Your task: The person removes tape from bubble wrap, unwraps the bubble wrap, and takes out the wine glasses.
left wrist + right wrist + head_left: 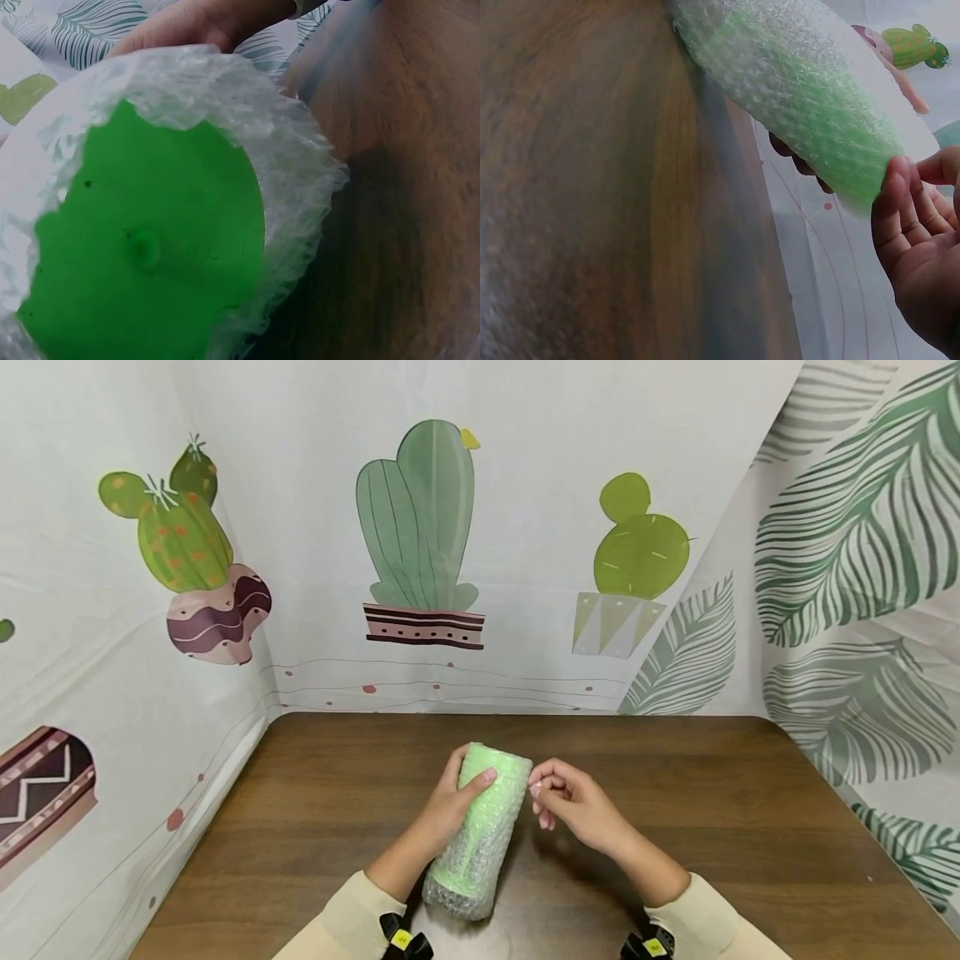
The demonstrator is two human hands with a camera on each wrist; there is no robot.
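A green cylinder wrapped in bubble wrap [480,847] is held at a tilt above the front middle of the table. My left hand [450,797] grips its upper part from the left, thumb lying across the front. At the top right edge, my right hand [577,802] pinches the bubble wrap between thumb and fingertips, which the right wrist view shows close up at the wrap's edge [870,169]. In the left wrist view the cylinder's round green base [172,202] shows through a ragged opening in the wrap. Left fingers behind the cylinder are mostly hidden.
The brown wooden table [337,760] spreads out around both hands. Behind it and at both sides hangs a white cloth [525,527] printed with cacti and leaves. Each wrist wears a black camera mount [405,939] near the cream sleeves.
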